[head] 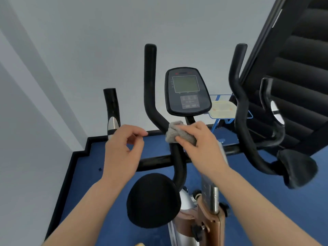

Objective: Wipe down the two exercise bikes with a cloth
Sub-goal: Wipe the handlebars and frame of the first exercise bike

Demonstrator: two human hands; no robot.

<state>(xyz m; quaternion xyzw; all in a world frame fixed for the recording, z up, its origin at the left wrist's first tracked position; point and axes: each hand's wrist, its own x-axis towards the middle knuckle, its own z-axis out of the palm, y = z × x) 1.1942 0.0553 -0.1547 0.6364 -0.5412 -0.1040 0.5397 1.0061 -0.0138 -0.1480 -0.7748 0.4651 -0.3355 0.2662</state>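
Cloth (175, 133) under right hand (200, 144) fingers (184, 139)

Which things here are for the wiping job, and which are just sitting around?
For the job:
- grey cloth, gripped by the right hand
- black handlebar the cloth is wrapped on
- bike console
- left hand, holding nothing, fingers loosely curled

Just sitting around:
- cream tray on the blue rack
- black slatted frame
- blue floor
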